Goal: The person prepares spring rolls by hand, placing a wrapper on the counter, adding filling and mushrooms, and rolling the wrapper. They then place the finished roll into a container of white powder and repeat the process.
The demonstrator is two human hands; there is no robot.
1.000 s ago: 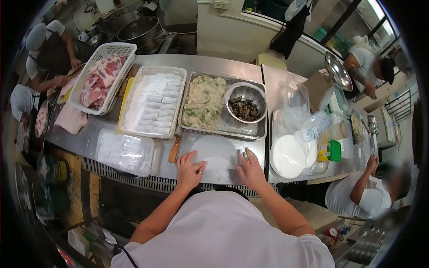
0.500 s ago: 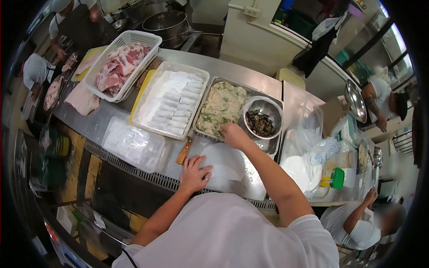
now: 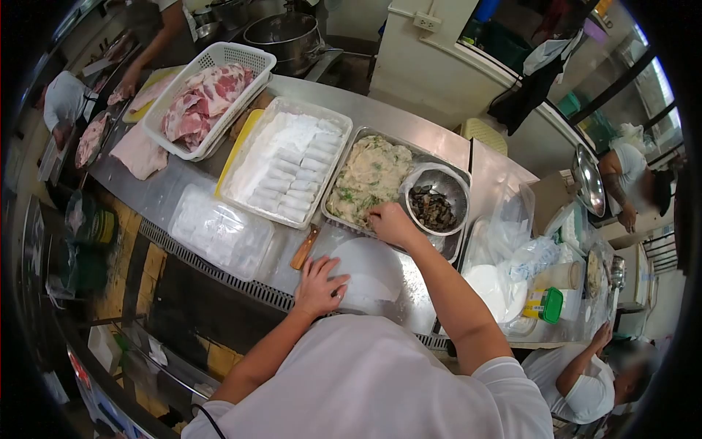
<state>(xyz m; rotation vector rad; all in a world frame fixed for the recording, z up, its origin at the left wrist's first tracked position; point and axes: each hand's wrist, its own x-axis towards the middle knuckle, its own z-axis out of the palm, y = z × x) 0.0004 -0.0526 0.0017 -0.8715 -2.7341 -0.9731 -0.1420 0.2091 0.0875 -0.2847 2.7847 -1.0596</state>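
Note:
My right hand (image 3: 393, 222) reaches into the near edge of a pale, green-flecked filling mixture (image 3: 373, 172) in a metal tray (image 3: 337, 217). Its fingers are curled together on the mixture, the tips partly hidden. My left hand (image 3: 319, 287) lies with spread fingers on the steel table, at the left edge of thin, round, whitish wrappers (image 3: 369, 271). A knife's wooden handle (image 3: 305, 246) is just beyond its fingertips. Inside the metal tray, right of the mixture, stands a steel bowl (image 3: 457, 189) of dark, chopped pieces (image 3: 433, 208).
White rolls (image 3: 296, 179) lie in rows in a powdered plastic tub (image 3: 241, 203), with a lidded clear container (image 3: 219, 230) nearer me. Raw meat (image 3: 208, 102) fills a white basket (image 3: 151, 121). A green-lidded tub (image 3: 545, 304) and plastic bags (image 3: 537, 256) are at right. Other people work around the table.
The view has shifted slightly, moving the trays a little right. My right hand stays at the mixture's near edge and my left hand keeps its place. At upper left, another person's arm now reaches toward meat.

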